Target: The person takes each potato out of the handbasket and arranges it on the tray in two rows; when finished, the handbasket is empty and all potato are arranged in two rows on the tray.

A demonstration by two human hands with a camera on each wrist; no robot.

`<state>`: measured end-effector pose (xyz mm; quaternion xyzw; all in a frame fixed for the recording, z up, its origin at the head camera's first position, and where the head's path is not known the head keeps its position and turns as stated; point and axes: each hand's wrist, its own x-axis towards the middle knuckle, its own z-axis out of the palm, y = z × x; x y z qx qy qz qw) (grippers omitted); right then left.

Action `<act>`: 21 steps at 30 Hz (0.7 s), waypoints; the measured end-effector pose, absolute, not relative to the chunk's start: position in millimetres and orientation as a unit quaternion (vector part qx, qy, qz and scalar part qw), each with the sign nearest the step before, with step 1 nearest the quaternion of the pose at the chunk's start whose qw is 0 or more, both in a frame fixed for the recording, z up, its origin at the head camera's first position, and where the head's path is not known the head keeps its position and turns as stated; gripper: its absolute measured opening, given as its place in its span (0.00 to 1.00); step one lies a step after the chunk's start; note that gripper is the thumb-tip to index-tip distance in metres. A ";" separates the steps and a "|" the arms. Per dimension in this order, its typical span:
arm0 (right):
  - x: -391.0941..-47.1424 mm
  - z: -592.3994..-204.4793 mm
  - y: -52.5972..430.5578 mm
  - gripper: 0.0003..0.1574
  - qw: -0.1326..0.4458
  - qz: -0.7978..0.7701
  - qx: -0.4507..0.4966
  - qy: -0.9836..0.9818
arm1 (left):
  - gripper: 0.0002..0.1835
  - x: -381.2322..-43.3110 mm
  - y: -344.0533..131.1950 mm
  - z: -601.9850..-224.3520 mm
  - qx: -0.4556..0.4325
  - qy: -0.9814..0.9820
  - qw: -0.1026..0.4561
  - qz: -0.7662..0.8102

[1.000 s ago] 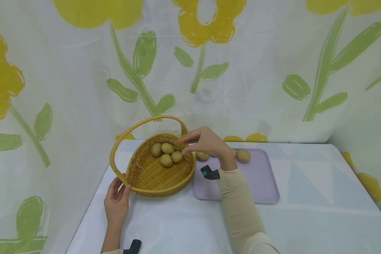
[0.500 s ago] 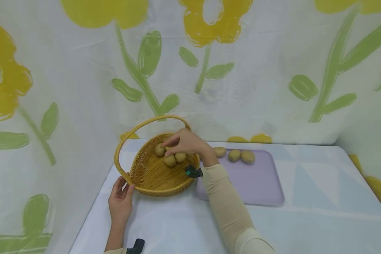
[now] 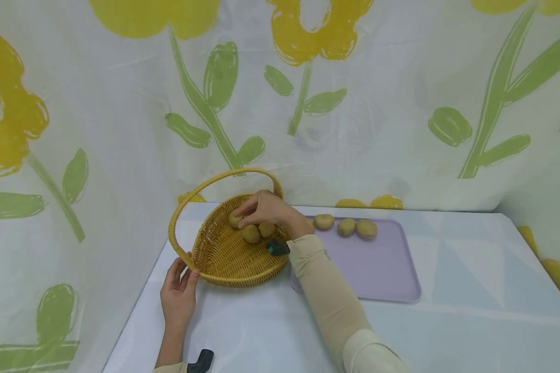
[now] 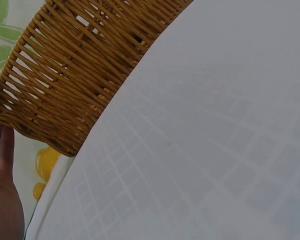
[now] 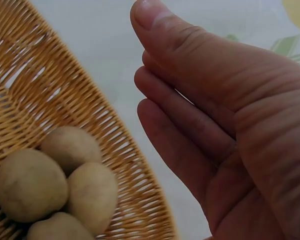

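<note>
A woven wicker basket [image 3: 245, 281] with a tall arched handle [image 3: 171, 228] stands on the table, several potatoes [image 3: 251, 233] inside toward its back right. My left hand [image 3: 178, 300] holds the basket at its left side by the handle's foot, thumb at the rim; that hand [image 4: 5, 200] shows at the edge of the left wrist view. Over the potatoes hovers my right hand [image 3: 268, 210], fingertips close to the leftmost potato [image 3: 235, 218]. In the right wrist view, nothing lies between the thumb and fingers of the right hand [image 5: 240, 115]; the potatoes [image 5: 32, 185] are beside it.
A pale purple tray [image 3: 364, 269] lies right of the basket, several potatoes [image 3: 346, 227] along its back edge. The right forearm [image 3: 326, 280] crosses its left part. A flower-patterned curtain [image 3: 378, 114] hangs behind the white table [image 3: 471, 280].
My right hand has moved left, from the basket's right rim to over the potatoes inside. The left hand keeps its hold on the basket. The head view has shifted slightly.
</note>
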<state>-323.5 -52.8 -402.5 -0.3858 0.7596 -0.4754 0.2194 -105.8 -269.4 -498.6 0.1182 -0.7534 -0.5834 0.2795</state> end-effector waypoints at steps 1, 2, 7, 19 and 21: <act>-324.2 -404.4 -54.5 0.24 0.222 -0.476 -0.385 0.759 | 0.25 -105.7 -269.5 -498.5 0.118 -0.752 0.281 -0.585; -324.5 -405.9 -55.9 0.25 0.226 -0.477 -0.383 0.758 | 0.25 -105.5 -269.4 -498.3 0.117 -0.749 0.283 -0.587; -326.8 -415.6 -61.7 0.25 0.231 -0.475 -0.364 0.767 | 0.25 -104.6 -269.0 -498.5 0.116 -0.745 0.281 -0.594; -331.1 -432.2 -66.4 0.21 0.208 -0.384 -0.391 0.810 | 0.26 -105.4 -269.6 -499.3 0.119 -0.752 0.277 -0.586; -330.3 -431.1 -67.6 0.21 0.206 -0.366 -0.394 0.817 | 0.26 -105.7 -269.6 -498.9 0.124 -0.753 0.276 -0.584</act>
